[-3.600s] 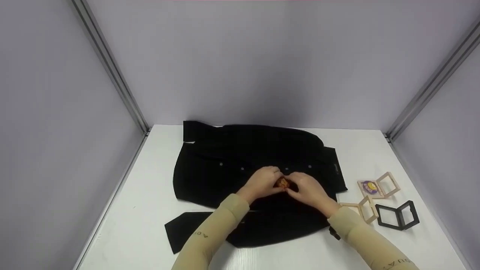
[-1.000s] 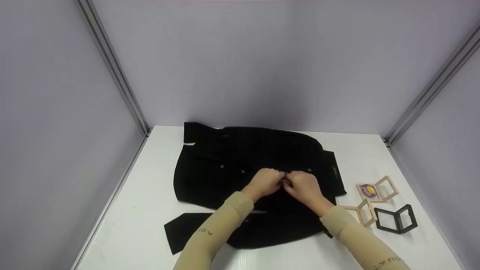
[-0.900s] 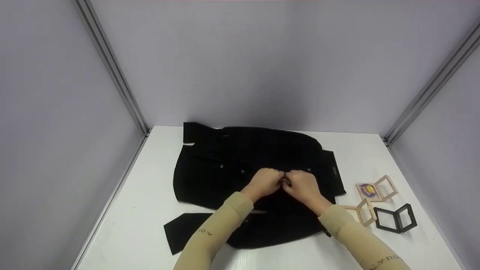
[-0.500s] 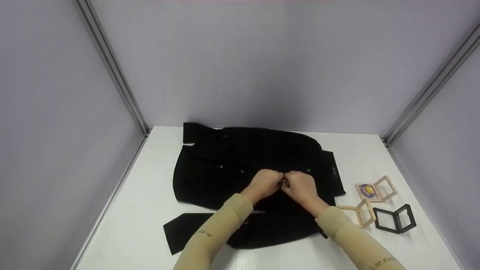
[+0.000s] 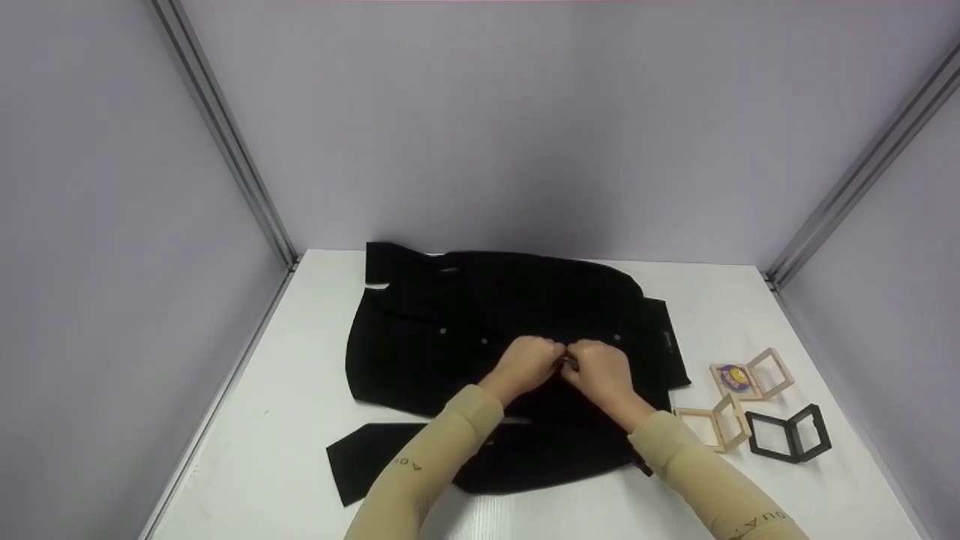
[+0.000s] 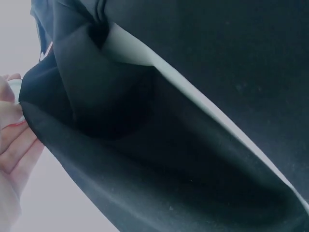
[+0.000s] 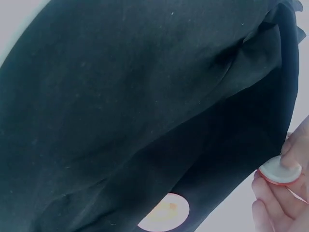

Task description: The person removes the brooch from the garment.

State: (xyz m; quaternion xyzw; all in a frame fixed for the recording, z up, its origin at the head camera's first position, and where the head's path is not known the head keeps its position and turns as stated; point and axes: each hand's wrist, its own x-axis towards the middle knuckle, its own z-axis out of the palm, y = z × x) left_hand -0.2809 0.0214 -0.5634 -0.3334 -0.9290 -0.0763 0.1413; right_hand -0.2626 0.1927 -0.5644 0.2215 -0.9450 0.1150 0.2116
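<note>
A black jacket (image 5: 495, 300) with small round fasteners lies spread on the white table, sleeves along its far and near sides. My left hand (image 5: 529, 366) and right hand (image 5: 602, 371) meet over its front, knuckles nearly touching. Between thumb and fingers the right hand pinches a round badge (image 7: 280, 170), white on this side with a red rim. In the left wrist view, the left thumb and fingers (image 6: 10, 113) pinch the same badge, right at a black cloth edge. A second round piece, white and orange (image 7: 166, 213), is partly covered by cloth in the right wrist view.
At the right of the table (image 5: 247, 450) stand three hinged display frames, opened out: a pale one (image 5: 759, 394) with a purple and yellow round piece, another pale wooden one (image 5: 739, 442), and a black one (image 5: 793, 442). Grey walls enclose the back and sides.
Over three seconds ago the badge's orange face showed between my hands; it is now hidden from the head view. Both hands have drawn together, the right slightly leftward. The jacket has stayed in place.
</note>
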